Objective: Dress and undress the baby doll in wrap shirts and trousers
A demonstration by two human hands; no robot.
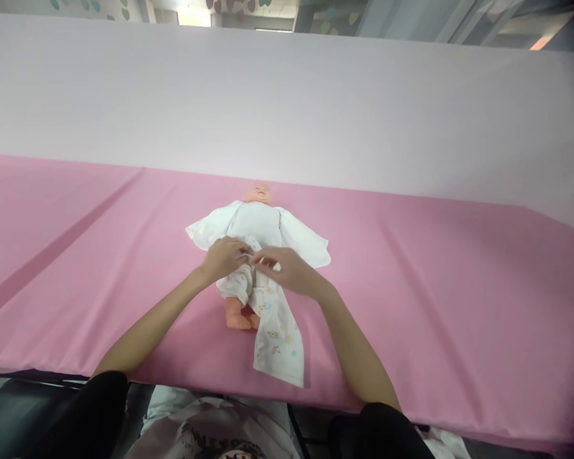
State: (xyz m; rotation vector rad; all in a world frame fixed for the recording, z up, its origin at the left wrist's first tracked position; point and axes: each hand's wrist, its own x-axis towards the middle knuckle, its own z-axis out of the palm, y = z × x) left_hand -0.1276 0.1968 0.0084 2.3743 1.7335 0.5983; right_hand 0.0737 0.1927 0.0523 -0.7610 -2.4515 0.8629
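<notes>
A baby doll (258,193) lies on its back, head toward the far side. It wears a white top (256,221) with both sleeves spread wide. Patterned white baby pants (280,338) lie over its lower body. The left pant leg is bunched above the doll's bare feet (238,315); the right one stretches flat toward the near edge. At the waist, my left hand (226,258) is closed, pinching the pants' upper part. My right hand (287,269) meets it there, its curled fingers and thumb coming together at the same cloth. The fingertips partly hide the fabric.
A pink padded surface (435,306) with creases carries the doll. Behind it stands a white panel (287,108). Below the near edge, a dark chair (23,414) shows at the left. Glass and wall decorations appear beyond the panel.
</notes>
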